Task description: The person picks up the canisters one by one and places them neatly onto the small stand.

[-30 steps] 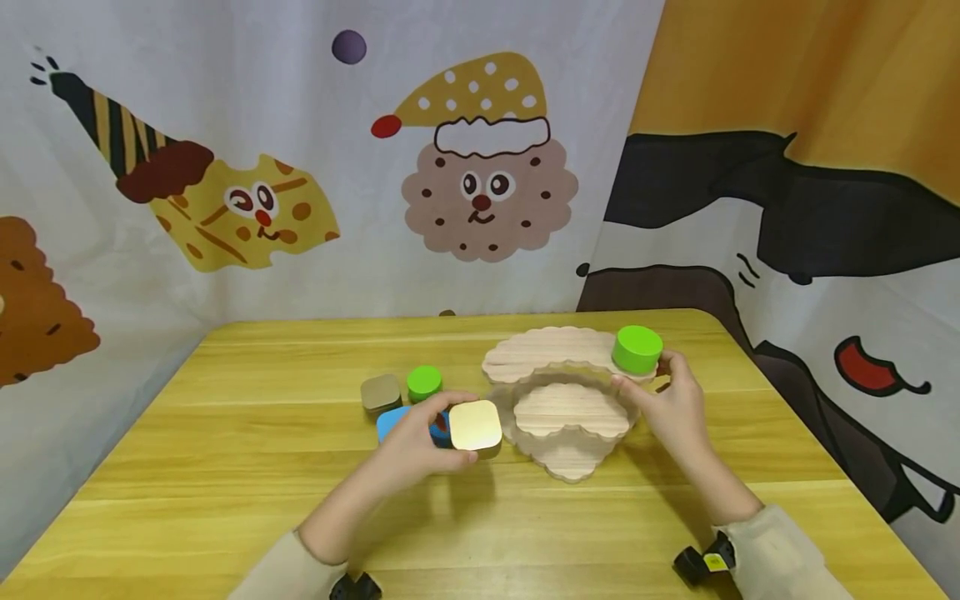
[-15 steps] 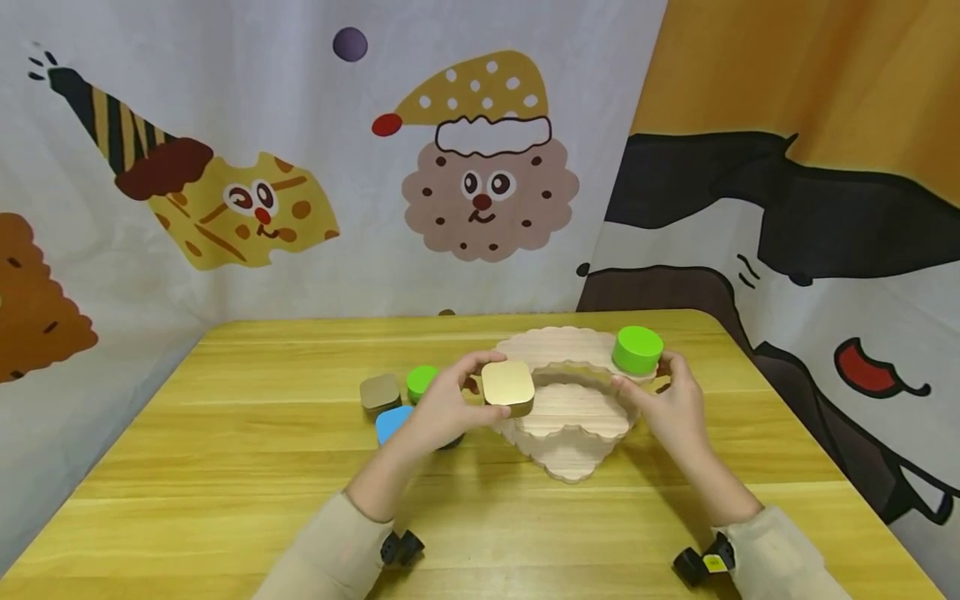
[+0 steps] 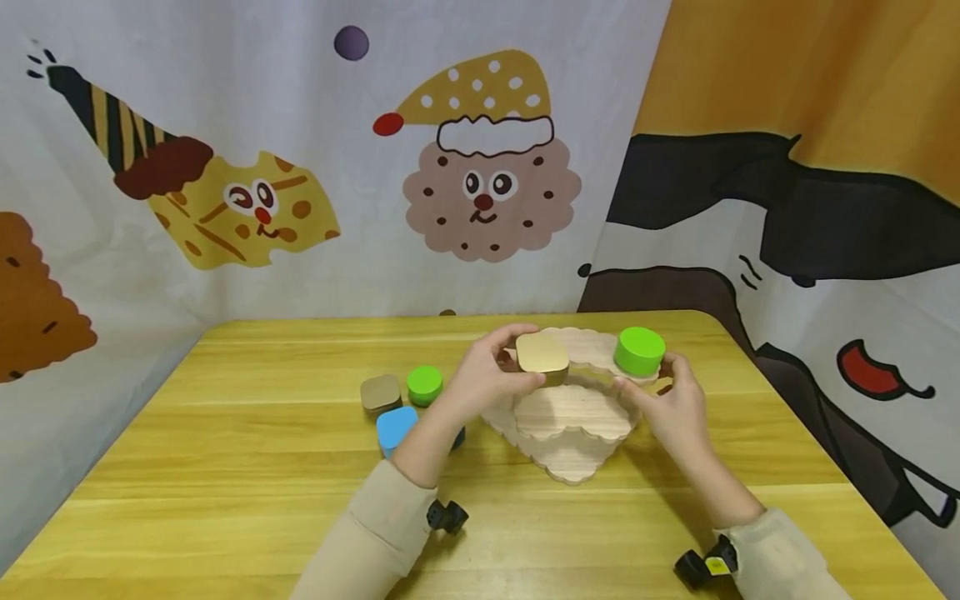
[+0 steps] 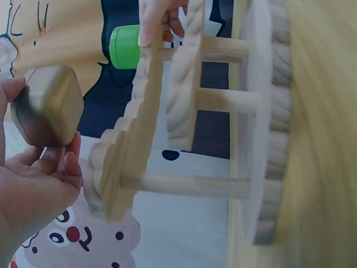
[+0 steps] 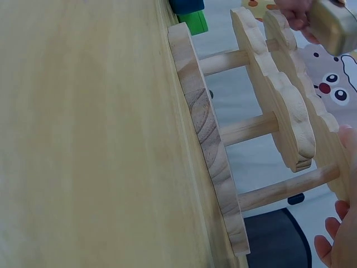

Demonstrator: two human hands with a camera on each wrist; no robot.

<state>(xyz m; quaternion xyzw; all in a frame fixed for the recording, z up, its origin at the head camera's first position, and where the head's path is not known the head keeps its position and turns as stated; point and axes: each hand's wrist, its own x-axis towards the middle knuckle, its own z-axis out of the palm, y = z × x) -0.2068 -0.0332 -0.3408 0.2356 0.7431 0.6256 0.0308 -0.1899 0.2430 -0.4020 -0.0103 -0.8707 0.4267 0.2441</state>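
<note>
My left hand [image 3: 483, 371] pinches a square gold tin [image 3: 542, 357] between thumb and fingers. The tin overlaps the left part of the top shelf of a three-level wooden display stand [image 3: 573, 412] in the head view. In the left wrist view a gap shows between the tin [image 4: 49, 106] and that scalloped shelf [image 4: 114, 162], which stands on round pegs. At the shelf's right end sits a round green tin [image 3: 640, 352]. Beside it my right hand [image 3: 675, 408] grips the shelf's edge, thumb on top and fingers curled below.
Left of the stand on the wooden table [image 3: 225, 483] are another gold tin [image 3: 381, 393], a round green tin [image 3: 424, 384] and a blue tin [image 3: 396, 427]. A dark object there is mostly hidden behind the left arm. A printed curtain [image 3: 300, 100] hangs behind the table.
My left hand has carried the gold tin right and away from me, from beside the stand to over its top shelf. My right hand has stayed on the shelf's edge.
</note>
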